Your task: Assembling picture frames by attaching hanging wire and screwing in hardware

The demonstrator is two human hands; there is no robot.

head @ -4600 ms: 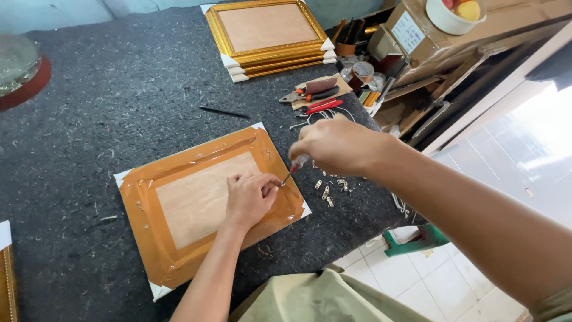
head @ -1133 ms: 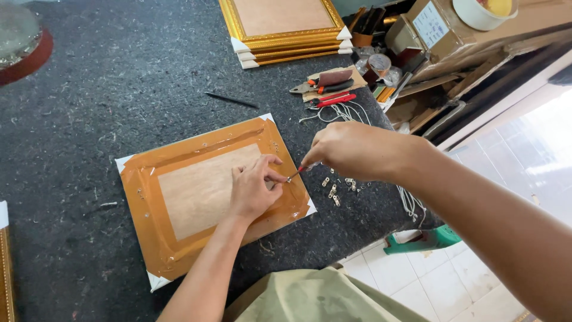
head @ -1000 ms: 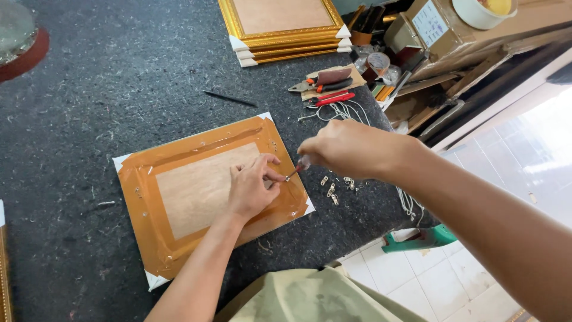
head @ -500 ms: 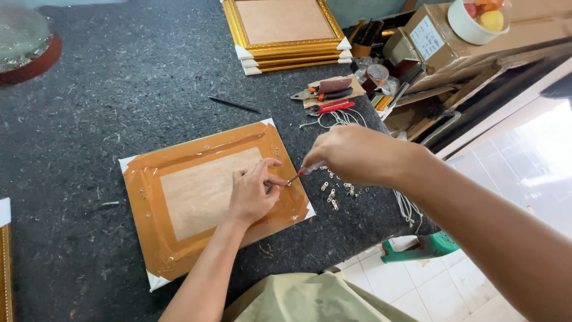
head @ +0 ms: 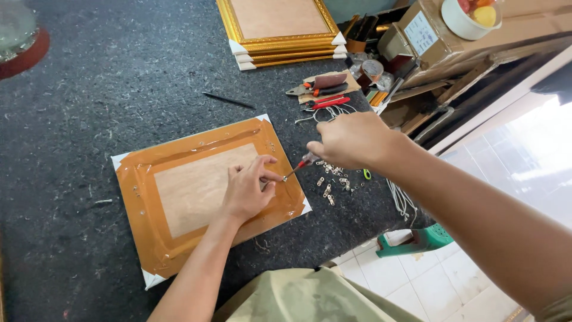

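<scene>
Brown-taped frame back [head: 196, 197] under left hand [head: 247, 194] – fingers pinching something small, perhaps a hanger, right hand [head: 351, 140] fisted round screwdriver [head: 301, 164].

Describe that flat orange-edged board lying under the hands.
The board is a picture frame lying face down on the dark felt table: a pale wood-look back panel bordered by glossy orange-brown tape, with white corner protectors. The left hand presses on its right side, where the small screwdriver in the right hand touches.

Single head camera, looking steeply down, close over worktable [head: 119, 71]
</scene>
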